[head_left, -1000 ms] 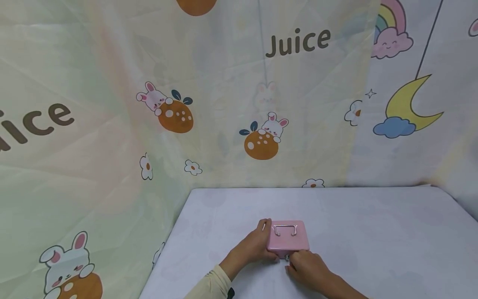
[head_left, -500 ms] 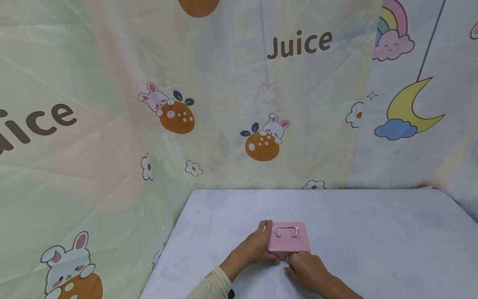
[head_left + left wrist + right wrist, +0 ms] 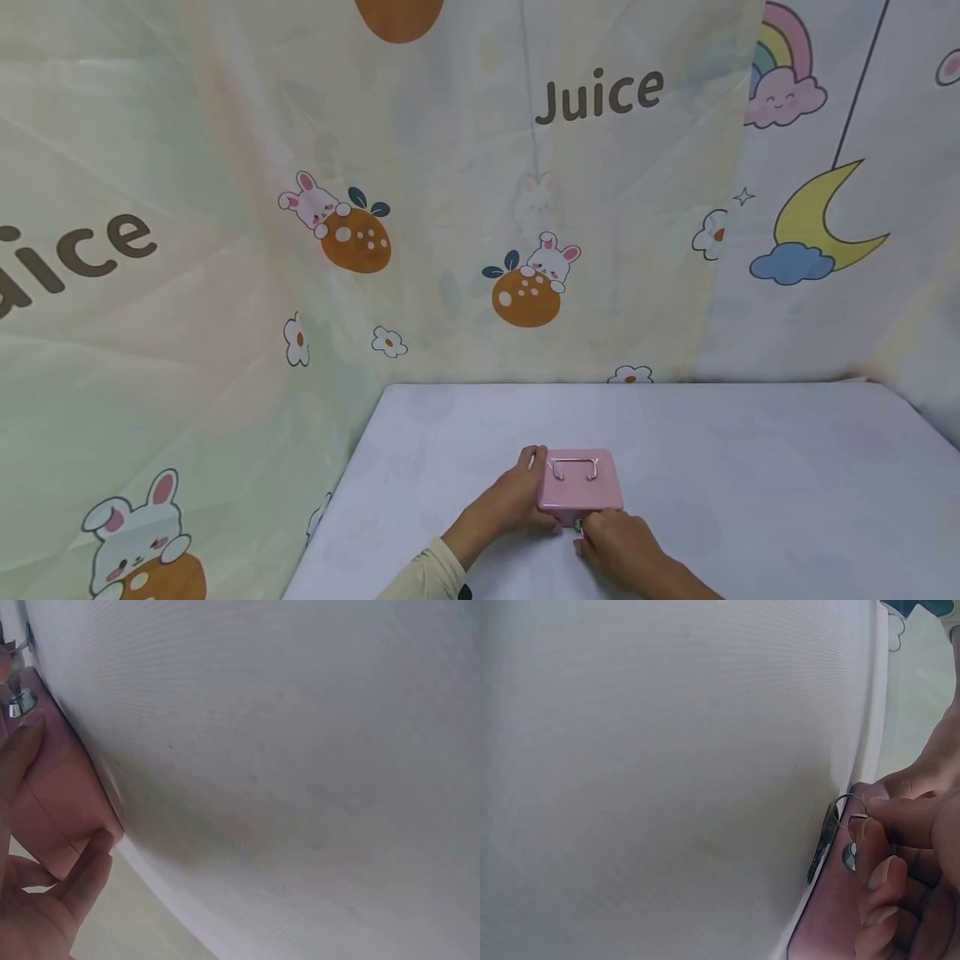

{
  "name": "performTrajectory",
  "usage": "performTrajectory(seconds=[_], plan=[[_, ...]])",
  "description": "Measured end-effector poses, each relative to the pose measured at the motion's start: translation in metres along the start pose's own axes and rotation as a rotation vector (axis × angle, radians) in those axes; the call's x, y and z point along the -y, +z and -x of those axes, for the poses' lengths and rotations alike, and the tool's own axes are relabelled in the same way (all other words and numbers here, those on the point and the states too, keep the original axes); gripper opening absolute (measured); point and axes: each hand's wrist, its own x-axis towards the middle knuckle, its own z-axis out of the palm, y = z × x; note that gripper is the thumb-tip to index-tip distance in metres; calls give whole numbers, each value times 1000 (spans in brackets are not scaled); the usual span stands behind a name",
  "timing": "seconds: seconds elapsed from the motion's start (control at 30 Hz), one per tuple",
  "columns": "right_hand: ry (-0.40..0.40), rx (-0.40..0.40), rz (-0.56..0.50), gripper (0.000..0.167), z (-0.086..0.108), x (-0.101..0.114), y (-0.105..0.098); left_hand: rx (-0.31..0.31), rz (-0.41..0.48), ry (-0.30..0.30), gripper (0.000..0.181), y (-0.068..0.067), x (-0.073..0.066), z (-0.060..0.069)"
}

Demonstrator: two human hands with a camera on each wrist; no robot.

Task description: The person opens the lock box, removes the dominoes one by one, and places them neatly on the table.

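Observation:
A small pink cash box [image 3: 579,493] with a wire handle [image 3: 576,460] on its lid sits on the table. My left hand [image 3: 513,496] grips its left side, thumb along the front face and fingers round the far end. At the front, my right hand [image 3: 622,546] pinches a small key [image 3: 859,817] by the round silver lock [image 3: 850,856]. From that key hangs a ring [image 3: 837,805] with a second key [image 3: 823,844], dark in the right wrist view. Fingers cover most of the pinched key, so whether its tip is inside the lock cannot be seen. The lid is down.
The white-covered table [image 3: 750,467] stretches round the box on all sides. A printed fabric curtain [image 3: 450,167] rises behind its far edge and along the left. A small dark object [image 3: 465,592] shows beside the left sleeve [image 3: 427,575].
The head view has tilted slightly, so everything sits a little lower. The right wrist has turned a little at the lock; the left hand keeps its hold on the cash box.

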Motion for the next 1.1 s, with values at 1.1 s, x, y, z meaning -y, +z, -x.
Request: performTrajectory(seconds=[1.1], plan=[[105,82,20,19,-3,10,4,-12,-17,-8,118,0,-1,0]])
